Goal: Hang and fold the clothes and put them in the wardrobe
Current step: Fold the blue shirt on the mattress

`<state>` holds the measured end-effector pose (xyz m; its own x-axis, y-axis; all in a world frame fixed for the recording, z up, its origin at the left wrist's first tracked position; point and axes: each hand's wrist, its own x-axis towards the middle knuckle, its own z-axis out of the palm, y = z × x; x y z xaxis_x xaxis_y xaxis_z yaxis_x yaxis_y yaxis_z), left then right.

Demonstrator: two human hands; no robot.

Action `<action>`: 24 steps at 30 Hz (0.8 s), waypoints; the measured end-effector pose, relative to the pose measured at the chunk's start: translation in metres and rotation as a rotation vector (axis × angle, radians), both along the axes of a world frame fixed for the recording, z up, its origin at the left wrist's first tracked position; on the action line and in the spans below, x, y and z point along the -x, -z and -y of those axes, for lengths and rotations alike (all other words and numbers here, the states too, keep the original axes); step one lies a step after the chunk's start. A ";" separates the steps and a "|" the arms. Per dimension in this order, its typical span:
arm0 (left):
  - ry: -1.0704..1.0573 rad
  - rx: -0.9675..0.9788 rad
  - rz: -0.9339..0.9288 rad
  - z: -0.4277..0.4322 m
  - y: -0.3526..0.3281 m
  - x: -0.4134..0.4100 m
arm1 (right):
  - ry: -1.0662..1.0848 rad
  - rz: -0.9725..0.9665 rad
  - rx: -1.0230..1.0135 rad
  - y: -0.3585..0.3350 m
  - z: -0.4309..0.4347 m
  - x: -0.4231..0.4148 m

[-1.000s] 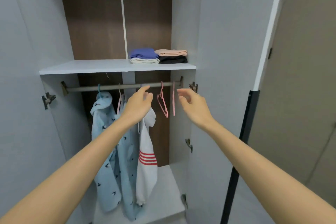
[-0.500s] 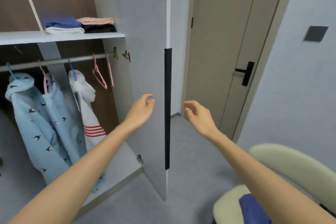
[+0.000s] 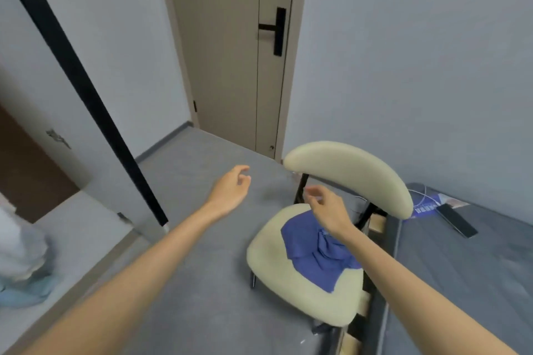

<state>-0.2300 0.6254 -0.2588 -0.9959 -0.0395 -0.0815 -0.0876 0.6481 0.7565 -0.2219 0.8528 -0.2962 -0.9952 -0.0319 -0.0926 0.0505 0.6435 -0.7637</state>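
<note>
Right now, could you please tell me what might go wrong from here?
The blue cloth lies crumpled on the chair; a hasty grab by the right hand could trail it onto the floor. The open wardrobe door stands near the left hand and might be bumped when turning toward it.

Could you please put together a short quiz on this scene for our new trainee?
1. Where does the blue garment lie? A: on the floor. B: on the seat of the cream chair. C: on a wardrobe shelf.
2. True or false: the left hand and the right hand both hold nothing.
3. What colour is the handle on the room door?
Key: 1 B; 2 true; 3 black.
</note>
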 end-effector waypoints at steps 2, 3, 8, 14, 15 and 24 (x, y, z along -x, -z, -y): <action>0.037 0.025 0.053 -0.030 0.032 0.014 | 0.029 0.067 -0.022 0.030 -0.032 0.005; 0.054 0.027 0.079 -0.043 0.049 0.019 | 0.033 0.093 -0.044 0.044 -0.046 0.008; 0.109 0.047 0.168 -0.101 0.135 0.039 | 0.055 0.218 -0.110 0.118 -0.098 0.028; 0.156 0.044 0.263 -0.139 0.250 0.044 | 0.033 0.276 -0.153 0.210 -0.121 0.041; 0.169 0.051 0.271 -0.144 0.271 0.044 | 0.026 0.276 -0.162 0.226 -0.124 0.042; 0.269 0.251 0.107 -0.185 0.432 0.065 | -0.050 0.230 -0.344 0.380 -0.149 0.062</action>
